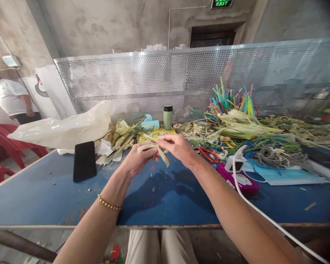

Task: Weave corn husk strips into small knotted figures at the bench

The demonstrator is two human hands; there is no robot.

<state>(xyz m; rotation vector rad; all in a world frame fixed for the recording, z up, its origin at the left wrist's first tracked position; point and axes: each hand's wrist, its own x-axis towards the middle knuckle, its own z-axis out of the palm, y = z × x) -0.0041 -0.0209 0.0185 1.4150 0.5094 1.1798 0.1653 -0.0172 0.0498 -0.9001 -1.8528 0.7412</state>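
Both hands meet over the blue table, working on a pale strip of corn husk that looks knotted or folded between them. My left hand is closed, its thumb and fingers pinching one side of the strip. From the right, my right hand pinches the same strip near its middle. One flat end hangs down below the fingers, and another curls over the left thumb. Just past the hands lie a yellow sheet and a pile of dried husks.
A black phone lies left. Red-handled scissors, a purple power strip with a white cable, and a blue mask lie right. A green bottle stands behind. A perforated metal screen lines the back. A person stands far left.
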